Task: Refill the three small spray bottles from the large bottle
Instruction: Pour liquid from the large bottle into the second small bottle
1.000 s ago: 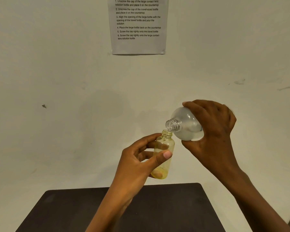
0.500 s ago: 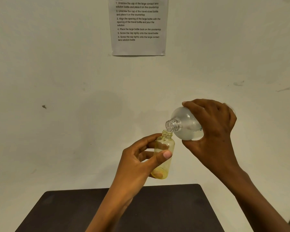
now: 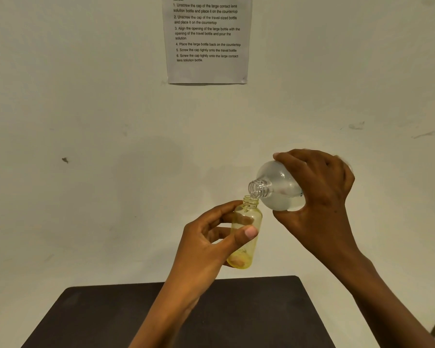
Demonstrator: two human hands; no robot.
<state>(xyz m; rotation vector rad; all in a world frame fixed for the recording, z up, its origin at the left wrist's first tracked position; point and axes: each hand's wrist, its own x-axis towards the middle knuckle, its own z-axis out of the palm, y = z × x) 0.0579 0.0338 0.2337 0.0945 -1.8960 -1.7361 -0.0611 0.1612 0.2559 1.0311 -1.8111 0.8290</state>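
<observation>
My left hand (image 3: 211, 239) grips a small yellow-tinted bottle (image 3: 248, 223), uncapped and nearly upright, above the far edge of the table. My right hand (image 3: 319, 192) holds the large clear bottle (image 3: 278, 187) tipped on its side, with its open threaded neck right over the small bottle's mouth. A little liquid lies in the bottom of the small bottle. Any stream between the two mouths is too faint to tell. The other small bottles and the caps are out of view.
A dark table (image 3: 211, 317) fills the bottom of the view below both arms. A printed instruction sheet (image 3: 207, 38) hangs on the pale wall behind.
Both hands and both bottles have stayed almost still. The view has shifted down a touch, so the sheet on the wall sits slightly lower in frame.
</observation>
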